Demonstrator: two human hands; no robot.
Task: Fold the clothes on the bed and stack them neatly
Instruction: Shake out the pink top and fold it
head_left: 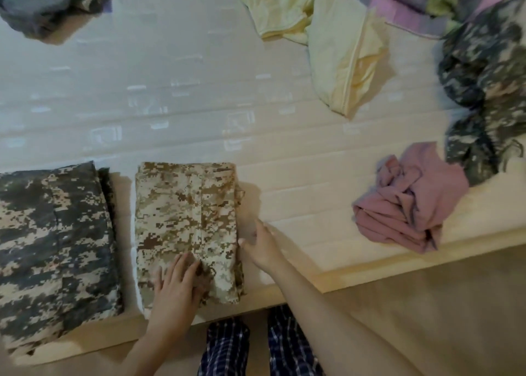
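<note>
Along the near edge of the bed (170, 105), a folded pile (54, 247) lies at lower left, with a folded garment (187, 219) just right of it at lower centre. A crumpled top (407, 205) sits at the right, a heaped garment (484, 85) behind it and a loose sheet (327, 34) at upper centre.

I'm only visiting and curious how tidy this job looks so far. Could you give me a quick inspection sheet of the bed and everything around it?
Surface: mattress, pale quilted cover.
Job's things: tan camouflage garment folded near the front edge; grey camouflage garment folded to its left, apart, not stacked.
Clutter: pink garment crumpled at the right; yellow garment and dark camouflage garment unfolded at the back right; grey bundle at the back left; striped bedding at the back right.
Hands: left hand flat on the tan camouflage garment; right hand, fingers straight, touching its right edge.
Cables: nothing seen.
Surroundings: tan floor; the person's checked trousers.
</note>
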